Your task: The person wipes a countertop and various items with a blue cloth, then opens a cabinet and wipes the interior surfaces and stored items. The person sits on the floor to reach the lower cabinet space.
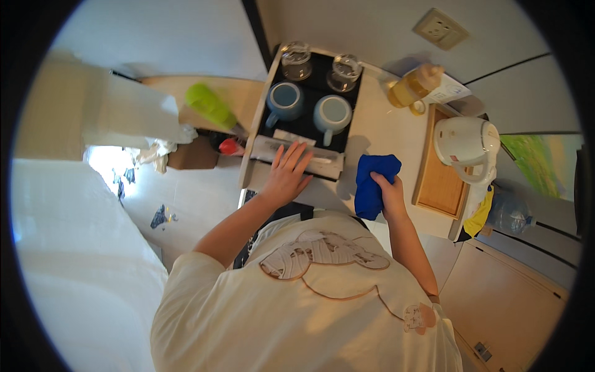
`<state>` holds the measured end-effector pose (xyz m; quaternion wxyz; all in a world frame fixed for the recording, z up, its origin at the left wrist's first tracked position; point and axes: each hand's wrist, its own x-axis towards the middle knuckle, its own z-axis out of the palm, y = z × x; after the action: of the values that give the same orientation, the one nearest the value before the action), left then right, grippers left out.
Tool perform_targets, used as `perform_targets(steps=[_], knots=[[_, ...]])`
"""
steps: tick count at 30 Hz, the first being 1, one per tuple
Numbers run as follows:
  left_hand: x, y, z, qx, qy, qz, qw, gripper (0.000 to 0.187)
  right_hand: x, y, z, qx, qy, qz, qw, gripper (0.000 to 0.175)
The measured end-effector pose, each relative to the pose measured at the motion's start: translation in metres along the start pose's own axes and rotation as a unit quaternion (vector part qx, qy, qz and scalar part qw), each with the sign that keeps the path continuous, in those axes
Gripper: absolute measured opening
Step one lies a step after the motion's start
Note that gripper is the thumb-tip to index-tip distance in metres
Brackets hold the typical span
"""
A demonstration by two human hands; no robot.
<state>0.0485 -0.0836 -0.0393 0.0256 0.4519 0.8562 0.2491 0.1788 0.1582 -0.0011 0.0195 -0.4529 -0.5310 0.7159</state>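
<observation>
My left hand [289, 176] lies flat with fingers spread over a pale box [325, 159] at the near end of a black tray [309, 95]. Folded in my right hand [392, 193] is a blue cloth [372, 186], held just above or on the white counter [372, 135]. Two upturned blue mugs [285, 96] [332, 114] stand on the tray, their handles towards me. Behind them are two clear drinking glasses [296, 60] [344, 72]. A small white packet [294, 137] sits between the mugs and the box.
Right of the tray, a white electric kettle [460, 139] stands on a wooden tray [441, 186]. A bottle of yellowish liquid [409, 88] is near the wall under a socket [440, 29]. On the left are a green bottle [209, 104] and a brown box [193, 152]; a bed [83, 260] fills the lower left.
</observation>
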Motion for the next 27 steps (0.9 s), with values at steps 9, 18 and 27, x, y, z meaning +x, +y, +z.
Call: perform_targets(steps=[9, 18, 27], knots=[[0.054, 0.08, 0.067, -0.06, -0.074, 0.176, 0.98, 0.066, 0.016, 0.031, -0.045, -0.579, -0.046, -0.503, 0.64, 0.056], [0.131, 0.108, 0.094, 0.153, -0.154, 0.049, 0.975, 0.064, 0.097, 0.008, -0.047, -0.505, 0.022, -0.536, 0.676, 0.05], [0.182, 0.112, 0.092, -0.17, -0.143, -0.005, 0.975, 0.083, 0.134, -0.024, -0.078, -0.44, 0.059, -0.418, 0.793, 0.066]])
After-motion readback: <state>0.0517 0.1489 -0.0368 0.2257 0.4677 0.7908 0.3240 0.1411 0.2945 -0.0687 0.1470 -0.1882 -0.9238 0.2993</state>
